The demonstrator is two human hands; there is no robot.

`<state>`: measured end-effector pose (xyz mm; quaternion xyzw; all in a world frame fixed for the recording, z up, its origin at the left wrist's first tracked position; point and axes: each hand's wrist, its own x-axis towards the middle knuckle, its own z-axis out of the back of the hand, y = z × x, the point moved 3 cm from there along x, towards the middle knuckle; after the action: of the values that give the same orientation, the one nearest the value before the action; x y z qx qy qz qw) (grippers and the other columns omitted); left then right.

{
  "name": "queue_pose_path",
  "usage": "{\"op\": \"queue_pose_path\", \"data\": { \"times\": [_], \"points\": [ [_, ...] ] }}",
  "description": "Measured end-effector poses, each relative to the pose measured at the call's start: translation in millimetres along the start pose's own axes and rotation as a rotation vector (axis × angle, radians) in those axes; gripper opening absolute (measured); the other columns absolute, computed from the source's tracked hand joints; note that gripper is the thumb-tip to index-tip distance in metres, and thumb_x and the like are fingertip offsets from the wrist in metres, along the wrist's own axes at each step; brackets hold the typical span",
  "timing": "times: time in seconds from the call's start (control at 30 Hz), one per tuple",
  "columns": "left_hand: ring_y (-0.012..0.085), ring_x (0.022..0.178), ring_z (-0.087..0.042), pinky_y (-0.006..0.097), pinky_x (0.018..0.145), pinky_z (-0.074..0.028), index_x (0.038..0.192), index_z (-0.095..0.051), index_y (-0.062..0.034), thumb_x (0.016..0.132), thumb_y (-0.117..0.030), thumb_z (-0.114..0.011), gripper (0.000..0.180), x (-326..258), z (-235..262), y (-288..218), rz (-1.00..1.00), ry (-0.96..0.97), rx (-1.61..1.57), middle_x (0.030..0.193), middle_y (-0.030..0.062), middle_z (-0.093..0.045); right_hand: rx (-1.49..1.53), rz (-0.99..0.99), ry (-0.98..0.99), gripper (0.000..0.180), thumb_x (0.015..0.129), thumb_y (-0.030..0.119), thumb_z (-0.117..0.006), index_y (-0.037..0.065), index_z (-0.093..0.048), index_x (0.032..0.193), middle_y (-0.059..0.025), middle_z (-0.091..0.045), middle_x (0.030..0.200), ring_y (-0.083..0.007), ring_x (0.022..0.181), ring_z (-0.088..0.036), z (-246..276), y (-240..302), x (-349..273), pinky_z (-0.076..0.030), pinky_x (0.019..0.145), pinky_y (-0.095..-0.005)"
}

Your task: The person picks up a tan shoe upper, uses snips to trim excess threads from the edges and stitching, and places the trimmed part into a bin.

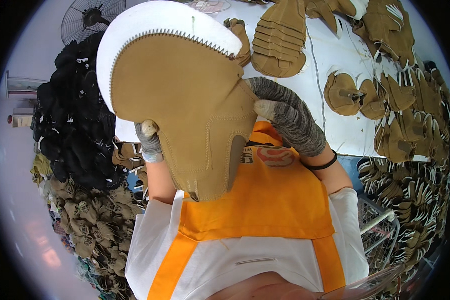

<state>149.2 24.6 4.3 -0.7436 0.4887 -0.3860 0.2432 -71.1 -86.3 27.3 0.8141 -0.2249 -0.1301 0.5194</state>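
Observation:
Held up in front of my chest is a tan shoe upper (pixel 170 85), with a white lining piece (pixel 130 35) joined along its curved edge by zigzag stitching. My left hand (pixel 151 140), in a grey knitted glove with a bare thumb tip, is closed on its lower left edge. The left fingers are hidden behind the upper. My right hand (pixel 287 112), gloved the same way, pinches the right edge between thumb and fingers. A darker panel and curved seams show on the upper's lower part.
Beyond my hands a white table (pixel 317 90) carries a stack of tan uppers (pixel 280 40) and more uppers (pixel 400 95) at right. Black pieces (pixel 75 115) and brown pieces (pixel 95 225) are heaped at left. A wire cart (pixel 377 230) stands at lower right, a fan (pixel 92 20) at far left.

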Motion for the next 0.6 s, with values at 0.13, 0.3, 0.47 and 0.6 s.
{"op": "queue_pose_path", "data": {
  "times": [0.13,0.3,0.47,0.6],
  "points": [
    [0.0275,0.121,-0.045,0.042,0.099,-0.040,0.141,-0.029,-0.0077,0.073,-0.045,-0.071,0.089,-8,-9,1,-0.025,0.071,0.059,0.135,0.0143,-0.042,-0.141,-0.034,-0.069,0.046,0.086,0.018,-0.062,0.000,-0.049,0.127,-0.0083,-0.056,0.121,-0.0165,0.112,-0.051,-5,3,-9,-0.042,0.096,-0.0308],
    [0.0267,0.121,-0.044,0.042,0.099,-0.039,0.142,-0.028,-0.0076,0.074,-0.045,-0.071,0.089,-8,-19,2,-0.029,0.156,0.096,0.135,0.0137,-0.041,0.012,0.064,-0.083,0.052,0.084,0.018,-0.065,0.001,-0.048,0.130,-0.0075,-0.054,0.125,-0.0171,0.116,-0.049,-2,-12,-22,-0.042,0.097,-0.0314],
    [0.0259,0.121,-0.044,0.041,0.099,-0.039,0.142,-0.027,-0.0076,0.074,-0.045,-0.071,0.089,-18,-26,0,-0.060,0.210,0.147,0.135,0.0131,-0.041,0.064,0.140,0.012,0.054,0.085,0.015,-0.063,0.002,-0.043,0.134,-0.0070,-0.053,0.127,-0.0174,0.119,-0.048,-7,-2,-33,-0.042,0.098,-0.0332],
    [0.0252,0.121,-0.043,0.040,0.100,-0.038,0.142,-0.026,-0.0076,0.075,-0.044,-0.071,0.089,-24,-31,1,-0.083,0.224,0.173,0.135,0.0126,-0.041,0.064,-0.033,-0.033,0.055,0.086,0.013,-0.060,0.003,-0.040,0.136,-0.0069,-0.051,0.130,-0.0180,0.121,-0.046,-18,8,-32,-0.040,0.100,-0.0341]
  ]
}}
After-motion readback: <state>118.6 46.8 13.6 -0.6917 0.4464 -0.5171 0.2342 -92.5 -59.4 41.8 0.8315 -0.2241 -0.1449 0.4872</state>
